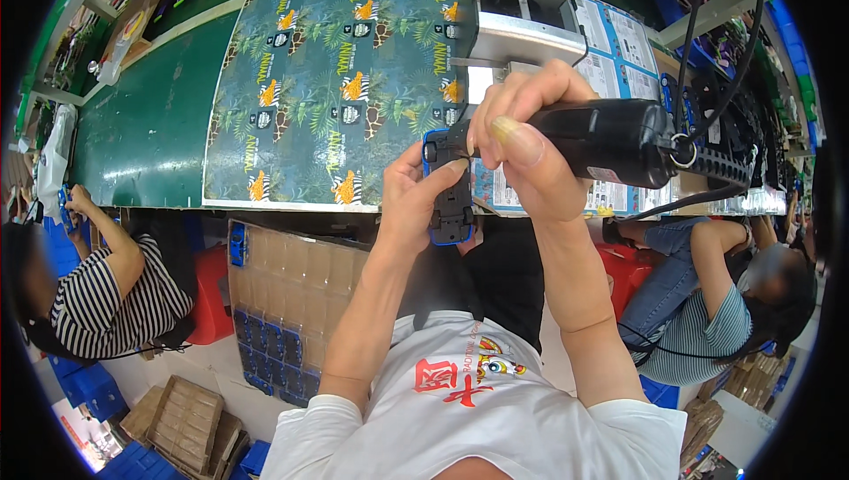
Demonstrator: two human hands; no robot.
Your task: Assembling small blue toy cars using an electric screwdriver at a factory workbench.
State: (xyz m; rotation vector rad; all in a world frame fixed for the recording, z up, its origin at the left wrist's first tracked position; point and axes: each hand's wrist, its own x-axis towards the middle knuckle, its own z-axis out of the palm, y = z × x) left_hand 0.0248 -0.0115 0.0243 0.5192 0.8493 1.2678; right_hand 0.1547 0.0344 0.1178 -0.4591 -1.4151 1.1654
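Note:
My left hand (409, 199) is closed around a toy car (454, 215) with a blue body, turned so that its black underside shows. The thumb presses on that underside. In my right hand (537, 148) is a black electric screwdriver (615, 133), held level with its cable end pointing right. My right fingertips are bunched at the front of the tool, close against the upper part of the car. They hide the screwdriver's tip, so I cannot tell whether it touches a screw. Both hands are over the bench's near edge.
A metal box machine (522, 24) stands on the bench beyond my right hand. Printed animal sheets (327, 99) cover the green bench top (146, 139). Black cables (752, 46) hang at right. A divided cardboard tray (296, 268) holds several blue cars. Co-workers sit left and right.

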